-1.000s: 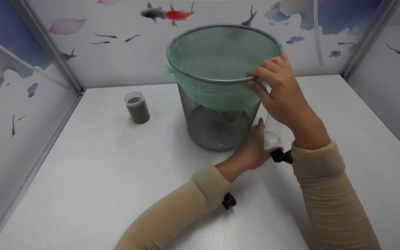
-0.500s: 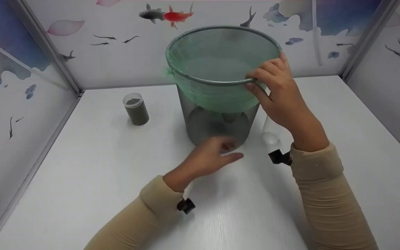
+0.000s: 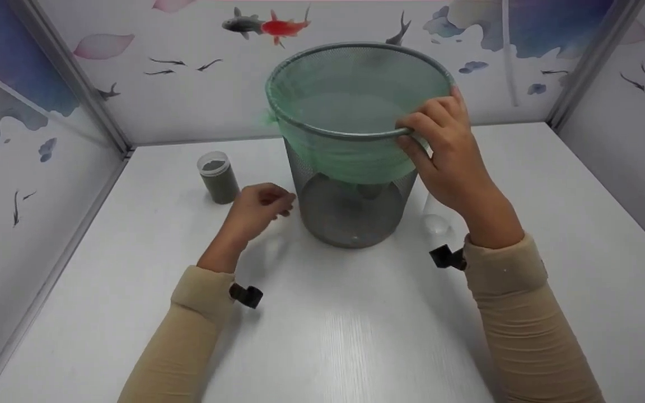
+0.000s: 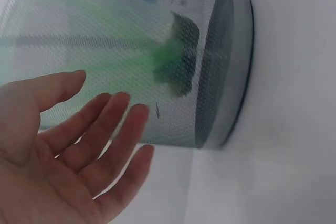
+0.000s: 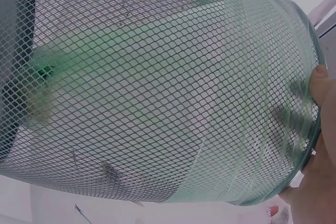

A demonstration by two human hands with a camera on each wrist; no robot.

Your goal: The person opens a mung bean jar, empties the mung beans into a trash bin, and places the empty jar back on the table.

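A dark metal mesh wastebasket (image 3: 333, 134) stands upright, lined with a thin green plastic bag (image 3: 350, 162) folded over its rim. My right hand (image 3: 448, 154) grips the rim on the near right side, thumb outside and fingers over the edge. Beside the basket's left wall, my left hand (image 3: 255, 210) hovers with relaxed, slightly bent fingers and holds nothing. The left wrist view shows that palm empty in front of the mesh (image 4: 220, 66). Through the mesh in the right wrist view, the bag's gathered bottom (image 5: 47, 69) is visible.
A clear jar (image 3: 219, 182) of dark grey-green contents stands behind the left hand. Right of the basket lies a clear rounded object (image 3: 436, 224) with a thin stem, partly hidden. Printed panels (image 3: 188, 106) enclose the white table (image 3: 322, 336).
My left hand has left the basket's lower right side and swung across its front to the left side, near the jar. The right hand stays on the rim.
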